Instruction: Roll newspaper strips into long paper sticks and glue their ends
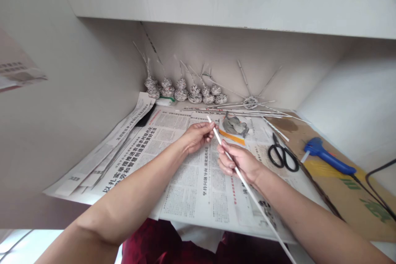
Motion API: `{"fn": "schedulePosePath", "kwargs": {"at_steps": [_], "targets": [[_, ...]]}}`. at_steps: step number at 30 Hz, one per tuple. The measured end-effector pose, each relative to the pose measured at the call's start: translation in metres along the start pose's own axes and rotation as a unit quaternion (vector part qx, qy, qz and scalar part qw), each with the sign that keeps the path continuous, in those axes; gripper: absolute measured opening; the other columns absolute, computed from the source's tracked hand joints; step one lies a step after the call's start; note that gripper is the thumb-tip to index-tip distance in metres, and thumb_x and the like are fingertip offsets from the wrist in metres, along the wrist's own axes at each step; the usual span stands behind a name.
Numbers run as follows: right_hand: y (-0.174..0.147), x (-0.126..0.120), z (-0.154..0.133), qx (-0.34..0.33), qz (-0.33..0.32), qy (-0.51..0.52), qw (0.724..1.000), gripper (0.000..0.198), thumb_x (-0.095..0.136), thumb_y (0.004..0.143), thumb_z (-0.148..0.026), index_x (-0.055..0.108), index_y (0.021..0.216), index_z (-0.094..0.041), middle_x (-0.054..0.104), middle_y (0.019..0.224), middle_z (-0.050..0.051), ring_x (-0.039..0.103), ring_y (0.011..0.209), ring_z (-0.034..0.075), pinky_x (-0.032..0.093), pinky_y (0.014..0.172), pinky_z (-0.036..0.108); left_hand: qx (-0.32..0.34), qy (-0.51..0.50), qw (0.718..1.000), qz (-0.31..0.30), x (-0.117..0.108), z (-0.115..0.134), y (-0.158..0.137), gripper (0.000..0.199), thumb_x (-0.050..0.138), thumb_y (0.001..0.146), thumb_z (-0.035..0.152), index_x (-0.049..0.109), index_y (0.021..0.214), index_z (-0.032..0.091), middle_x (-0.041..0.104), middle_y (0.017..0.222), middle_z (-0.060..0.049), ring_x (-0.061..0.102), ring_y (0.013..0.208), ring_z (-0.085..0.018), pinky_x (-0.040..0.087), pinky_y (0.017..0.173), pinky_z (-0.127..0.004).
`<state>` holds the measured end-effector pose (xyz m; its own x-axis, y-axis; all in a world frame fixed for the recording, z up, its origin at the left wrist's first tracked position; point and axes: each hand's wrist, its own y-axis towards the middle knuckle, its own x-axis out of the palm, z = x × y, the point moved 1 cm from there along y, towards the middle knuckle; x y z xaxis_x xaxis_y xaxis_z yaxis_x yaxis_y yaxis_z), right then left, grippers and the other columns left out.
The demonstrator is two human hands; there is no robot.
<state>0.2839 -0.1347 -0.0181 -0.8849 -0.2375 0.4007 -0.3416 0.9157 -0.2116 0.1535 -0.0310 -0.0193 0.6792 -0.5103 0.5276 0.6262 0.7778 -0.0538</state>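
Note:
A long white rolled-paper stick [256, 203] slants from the middle of the table down past the front edge. My left hand [200, 135] pinches it near its upper tip, thumb and fingers closed. Lower on the stick, my right hand [236, 160] is wrapped round it with curled fingers. Printed newspaper sheets [182, 189] lie flat beneath both hands. Just beyond them rest a crumpled grey piece [235, 126] and an orange strip [232, 137]. Black-handled scissors [283, 156] lie to the right of my right hand.
Several woven paper gourds [181, 90] stand along the back wall, near a spoked paper piece [250, 102] and loose paper sticks [247, 113]. A blue glue gun [329, 156] with a cord rests on cardboard [355, 202] at right. Paper strips [108, 148] are stacked at left; a shelf [235, 0] overhangs.

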Motion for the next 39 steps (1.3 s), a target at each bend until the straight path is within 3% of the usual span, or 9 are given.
{"fn": "schedulePosePath", "kwargs": {"at_steps": [7,13,17,19,22,27,31,34,39], "targets": [[0.004,-0.005,0.007,-0.016,0.1,-0.139,0.985,0.039,0.046,0.085,-0.058,0.05,0.077,-0.02,0.044,0.042,-0.007,0.042,0.037,0.01,0.027,0.038,0.02,-0.004,0.047,0.999,-0.013,0.0,0.0,-0.002,0.039,0.077,0.064,0.041,0.07,0.085,0.008,0.049,0.058,0.002,0.042,0.049,-0.003,0.034,0.045,-0.015],[0.0,-0.005,0.003,-0.094,0.189,-0.346,0.914,0.037,0.048,0.085,-0.055,0.05,0.073,-0.02,0.047,0.046,-0.006,0.042,0.039,0.009,0.034,0.044,0.022,0.002,0.057,0.998,-0.006,-0.002,-0.002,0.0,0.036,0.075,0.066,0.04,0.069,0.08,0.008,0.05,0.057,0.001,0.042,0.048,-0.003,0.034,0.045,-0.014],[-0.001,-0.001,-0.002,-0.039,0.083,-0.156,0.984,0.034,0.042,0.089,-0.051,0.042,0.071,-0.021,0.036,0.042,-0.008,0.036,0.037,0.009,0.025,0.039,0.021,-0.005,-0.002,1.0,-0.025,0.0,-0.001,-0.001,0.033,0.077,0.066,0.036,0.068,0.08,0.008,0.048,0.057,0.001,0.044,0.051,-0.004,0.034,0.046,-0.014],[-0.002,0.001,-0.005,-0.02,0.008,-0.046,0.999,0.033,0.041,0.089,-0.049,0.039,0.07,-0.022,0.029,0.04,-0.009,0.033,0.036,0.009,0.023,0.038,0.021,-0.008,-0.032,0.999,-0.035,0.002,0.001,-0.002,0.032,0.077,0.066,0.035,0.067,0.08,0.009,0.048,0.057,0.002,0.044,0.051,-0.004,0.033,0.046,-0.014],[-0.003,0.003,-0.005,-0.003,-0.004,-0.02,1.0,0.034,0.042,0.088,-0.051,0.041,0.071,-0.022,0.032,0.04,-0.009,0.037,0.037,0.009,0.025,0.038,0.021,-0.001,-0.03,0.999,-0.037,0.004,0.002,-0.003,0.032,0.076,0.066,0.036,0.067,0.079,0.009,0.048,0.057,0.002,0.044,0.051,-0.004,0.033,0.045,-0.014],[0.002,-0.002,0.004,-0.058,0.14,-0.247,0.957,0.038,0.047,0.085,-0.056,0.049,0.074,-0.019,0.047,0.045,-0.005,0.045,0.04,0.009,0.034,0.042,0.022,0.022,0.041,0.999,0.012,0.002,0.0,-0.001,0.036,0.078,0.063,0.04,0.068,0.075,0.007,0.05,0.055,0.001,0.043,0.049,-0.004,0.033,0.045,-0.015],[0.004,-0.004,0.008,-0.085,0.154,-0.286,0.942,0.039,0.044,0.087,-0.055,0.048,0.071,-0.02,0.047,0.047,-0.006,0.043,0.038,0.009,0.034,0.041,0.022,0.013,0.036,0.999,0.008,0.001,0.0,0.0,0.036,0.078,0.063,0.039,0.068,0.076,0.007,0.049,0.056,0.001,0.043,0.049,-0.003,0.034,0.045,-0.015],[0.002,-0.003,0.003,-0.074,0.136,-0.226,0.962,0.037,0.043,0.088,-0.053,0.046,0.071,-0.02,0.043,0.043,-0.007,0.041,0.037,0.008,0.029,0.039,0.021,0.008,0.011,1.0,0.001,0.001,0.0,-0.001,0.035,0.078,0.064,0.037,0.068,0.077,0.006,0.049,0.056,0.001,0.043,0.049,-0.003,0.033,0.045,-0.014],[-0.003,0.003,-0.01,-0.018,-0.018,-0.002,1.0,0.035,0.041,0.09,-0.048,0.039,0.068,-0.021,0.027,0.038,-0.009,0.032,0.036,0.008,0.024,0.038,0.021,-0.01,-0.04,0.999,-0.018,0.005,0.002,-0.004,0.032,0.077,0.066,0.035,0.067,0.079,0.008,0.047,0.057,0.002,0.044,0.05,-0.004,0.032,0.044,-0.013]]}}
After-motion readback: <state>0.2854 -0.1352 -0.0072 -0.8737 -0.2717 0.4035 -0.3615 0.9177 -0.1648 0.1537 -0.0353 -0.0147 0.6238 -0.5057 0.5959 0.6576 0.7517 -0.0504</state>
